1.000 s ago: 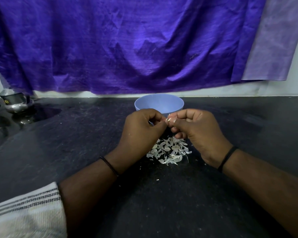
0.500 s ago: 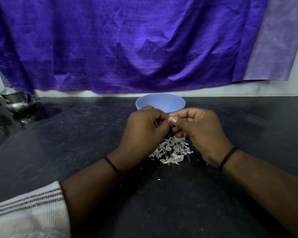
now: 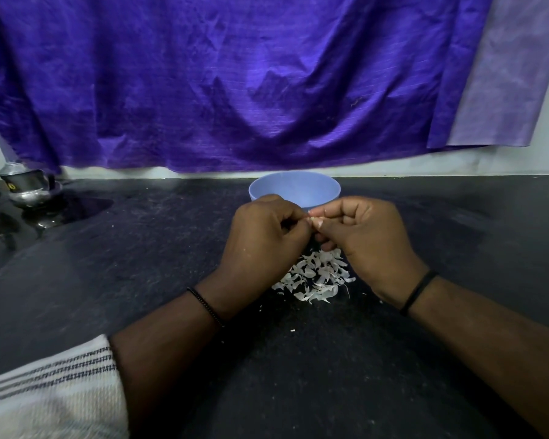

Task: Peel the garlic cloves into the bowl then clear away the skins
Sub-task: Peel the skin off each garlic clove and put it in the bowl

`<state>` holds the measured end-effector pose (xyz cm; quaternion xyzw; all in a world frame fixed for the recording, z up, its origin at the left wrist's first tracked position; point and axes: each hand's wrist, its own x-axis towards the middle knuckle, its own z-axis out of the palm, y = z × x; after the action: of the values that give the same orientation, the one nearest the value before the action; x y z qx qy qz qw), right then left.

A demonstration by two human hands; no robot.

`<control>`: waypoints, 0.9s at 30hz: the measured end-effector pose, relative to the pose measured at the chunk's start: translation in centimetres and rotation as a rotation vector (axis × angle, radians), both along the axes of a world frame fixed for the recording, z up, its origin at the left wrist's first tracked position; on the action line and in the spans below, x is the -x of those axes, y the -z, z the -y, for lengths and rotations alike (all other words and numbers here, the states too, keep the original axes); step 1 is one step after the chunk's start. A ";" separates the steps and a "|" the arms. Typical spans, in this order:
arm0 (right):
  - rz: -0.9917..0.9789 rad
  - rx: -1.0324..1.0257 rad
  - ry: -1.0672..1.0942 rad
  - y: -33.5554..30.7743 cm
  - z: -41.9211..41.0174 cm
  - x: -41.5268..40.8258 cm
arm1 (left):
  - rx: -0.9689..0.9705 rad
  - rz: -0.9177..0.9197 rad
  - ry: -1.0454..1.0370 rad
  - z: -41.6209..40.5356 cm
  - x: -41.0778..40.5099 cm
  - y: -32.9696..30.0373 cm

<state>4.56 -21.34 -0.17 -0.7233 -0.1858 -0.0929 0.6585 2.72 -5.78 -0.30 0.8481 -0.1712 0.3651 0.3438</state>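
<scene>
A wrinkled purple cloth (image 3: pixel 235 83) hung across the wall behind a dark stone counter (image 3: pixel 140 280), and a small steel vessel (image 3: pixel 26 185) stood far off at the counter's left edge.

The blue bowl (image 3: pixel 294 189) sat at the back of the counter, just beyond the person's knuckles. That spot seemed chosen so a finished clove could be dropped forward with little reach. What lay inside the bowl could not be seen from this angle.

Both hands met in front of the bowl. The left hand (image 3: pixel 260 236) had its fingers curled in, its fingertips closed against a garlic clove (image 3: pixel 315 220) of which only a pale sliver showed. The right hand (image 3: pixel 366 236) pinched the same clove between thumb and forefinger, the other fingers folded under. Held between two pinches like this, the clove was probably braced by one hand while the other picked at its skin, though which did which could not be told.

The heap of white skins (image 3: pixel 314 275) lay on the counter below the hands and nearer the person than the bowl, likely so that peelings fell straight down and stayed out of it. A few flecks were scattered nearby. The skins were not yet cleared, so peeling appeared to be the step in hand. A striped cloth (image 3: pixel 45 388) showed at the lower left.
</scene>
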 end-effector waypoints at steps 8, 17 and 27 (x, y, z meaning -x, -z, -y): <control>0.012 -0.012 -0.007 0.1 -0.1 0.1 | 0.067 -0.020 -0.008 -0.1 -0.2 0.1; -0.023 -0.020 -0.018 0.0 0.0 0.2 | 0.130 -0.074 0.026 0.1 -0.2 0.1; -0.136 -0.101 -0.023 0.1 0.0 0.3 | 0.350 -0.276 0.122 0.5 -0.1 0.4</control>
<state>4.30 -21.30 -0.27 -0.6918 -0.1441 -0.0449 0.7062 2.86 -6.31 -0.67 0.8055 -0.1075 0.2482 0.5272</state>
